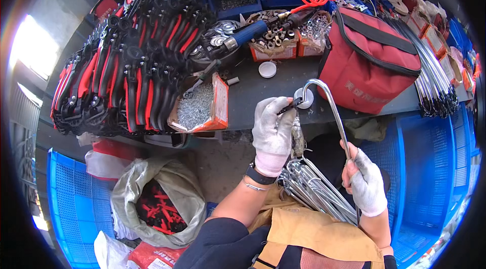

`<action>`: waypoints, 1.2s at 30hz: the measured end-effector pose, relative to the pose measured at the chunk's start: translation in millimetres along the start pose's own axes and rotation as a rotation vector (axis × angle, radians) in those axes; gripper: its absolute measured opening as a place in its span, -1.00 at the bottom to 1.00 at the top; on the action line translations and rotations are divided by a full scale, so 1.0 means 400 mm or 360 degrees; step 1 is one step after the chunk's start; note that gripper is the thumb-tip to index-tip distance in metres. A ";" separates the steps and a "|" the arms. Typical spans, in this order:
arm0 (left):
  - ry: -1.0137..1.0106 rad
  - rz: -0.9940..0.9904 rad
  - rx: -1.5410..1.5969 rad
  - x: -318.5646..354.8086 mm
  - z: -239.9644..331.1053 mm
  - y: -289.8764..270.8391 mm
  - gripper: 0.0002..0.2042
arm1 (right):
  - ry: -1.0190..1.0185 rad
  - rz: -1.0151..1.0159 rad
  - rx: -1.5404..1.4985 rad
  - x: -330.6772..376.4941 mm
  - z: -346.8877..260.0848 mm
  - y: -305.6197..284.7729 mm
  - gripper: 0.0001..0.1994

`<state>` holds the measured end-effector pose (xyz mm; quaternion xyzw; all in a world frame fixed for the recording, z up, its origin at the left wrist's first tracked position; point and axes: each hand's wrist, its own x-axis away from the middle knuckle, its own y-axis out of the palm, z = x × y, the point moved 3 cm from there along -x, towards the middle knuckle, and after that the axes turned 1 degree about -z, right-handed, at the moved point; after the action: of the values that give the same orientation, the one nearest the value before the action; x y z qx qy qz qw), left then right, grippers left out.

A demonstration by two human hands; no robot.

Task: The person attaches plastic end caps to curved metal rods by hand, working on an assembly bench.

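Note:
My left hand (272,130), in a pale work glove, pinches a small black part (289,107) between thumb and fingers at the table's front edge. In my right hand (365,180), gloved with bare fingertips, is a shiny metal rod (336,112) with a hooked upper end. The rod's bent tip meets or lies very close to the black part; I cannot tell whether they are joined. Across my lap, over a tan apron (314,231), rests a bundle of similar metal rods (319,188). A round white lid (267,69) lies beyond my left hand.
Black-and-red tool-like parts (136,66) are heaped at the table's left, beside a box of small metal pieces (195,107). A blue-bodied power tool (248,33) lies behind. A red bag (372,61) stands right. Blue crates (425,168) and an open sack (152,173) flank me.

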<state>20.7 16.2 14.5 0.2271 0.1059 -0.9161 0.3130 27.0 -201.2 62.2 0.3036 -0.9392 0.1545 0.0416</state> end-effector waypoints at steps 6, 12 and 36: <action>-0.0601 -0.0209 0.0496 0.033 0.025 0.064 -0.70 | 0.0116 0.0157 -0.0339 0.021 0.035 -0.013 -0.61; -0.1156 -0.0497 0.1931 0.015 0.074 0.166 -0.77 | 0.0017 0.0307 -0.0288 0.063 0.093 -0.011 -0.61; 0.0999 -0.0836 -0.0838 -0.242 0.109 0.229 -0.87 | -0.0549 0.1169 -0.1161 0.122 0.018 -0.416 -0.67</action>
<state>130.3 -19.3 94.7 0.3712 0.4770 -0.7935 0.0708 84.5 -358.7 108.0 -0.0575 -0.9694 -0.2289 -0.0671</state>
